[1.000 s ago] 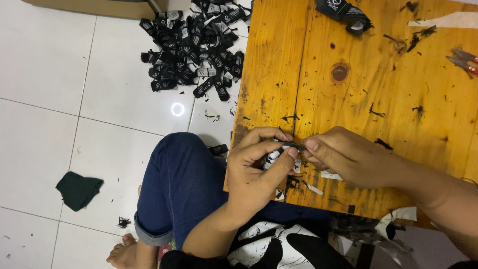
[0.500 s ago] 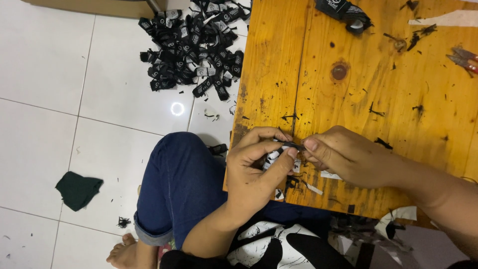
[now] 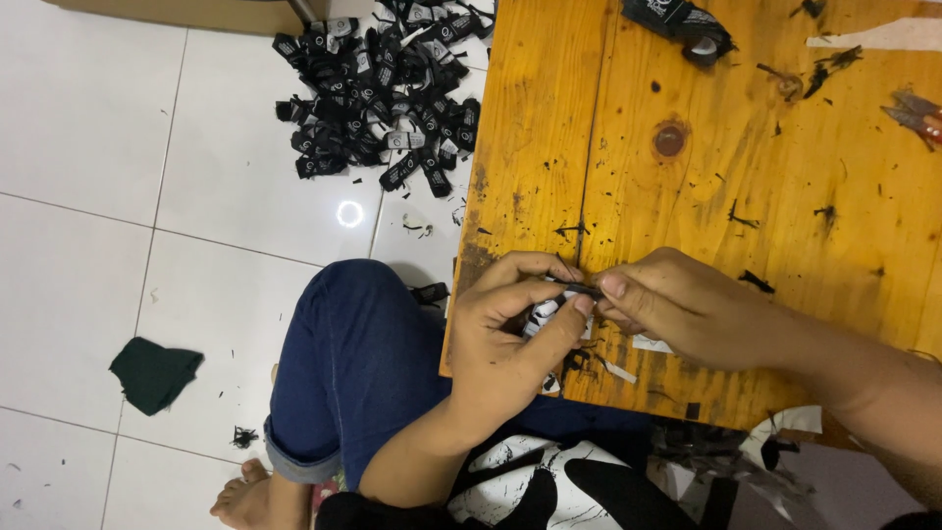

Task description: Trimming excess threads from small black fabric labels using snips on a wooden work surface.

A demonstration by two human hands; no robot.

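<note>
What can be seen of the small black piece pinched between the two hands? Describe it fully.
The small black piece is thin, flat and narrow, apparently fabric or ribbon. Only a short dark strip shows, lying roughly level just above the near edge of the wooden table. The left hand pinches it from one side with its thumb on it, and the right hand grips its other end with its fingertips. Black-and-white bits show beneath it in the left hand; whether they belong to it cannot be told.
</note>
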